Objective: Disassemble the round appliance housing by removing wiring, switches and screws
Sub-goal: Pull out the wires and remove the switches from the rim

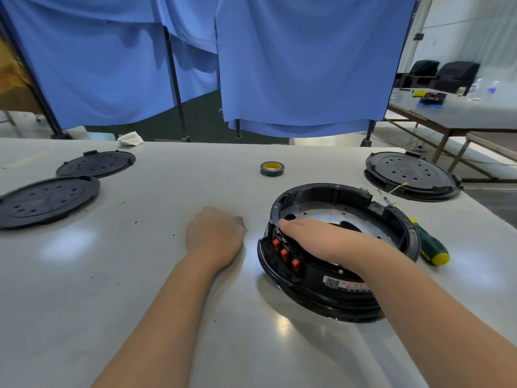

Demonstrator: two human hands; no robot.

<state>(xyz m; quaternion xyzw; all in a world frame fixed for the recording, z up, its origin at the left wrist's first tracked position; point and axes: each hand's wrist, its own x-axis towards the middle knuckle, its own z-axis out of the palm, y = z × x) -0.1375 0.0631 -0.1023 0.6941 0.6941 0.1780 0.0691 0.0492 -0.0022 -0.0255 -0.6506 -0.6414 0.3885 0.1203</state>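
Note:
The round black appliance housing [333, 292] sits on the white table, right of centre, open side up with a metal plate inside. Three orange switches [284, 253] sit in its left wall. My right hand [319, 236] reaches across the housing and grips the rim just above the switches, fingers curled over the inside edge. My left hand [215, 233] rests on the table left of the housing, fingers curled under, with a small dark piece [241, 221] at its fingertips. A green and yellow screwdriver [430, 242] lies to the right of the housing.
A roll of black tape [272, 168] lies behind the housing. A second black housing [411, 175] with a loose wire stands at the back right. Two black perforated discs [96, 163] [44, 200] lie at the left. Blue curtains hang beyond the table's far edge.

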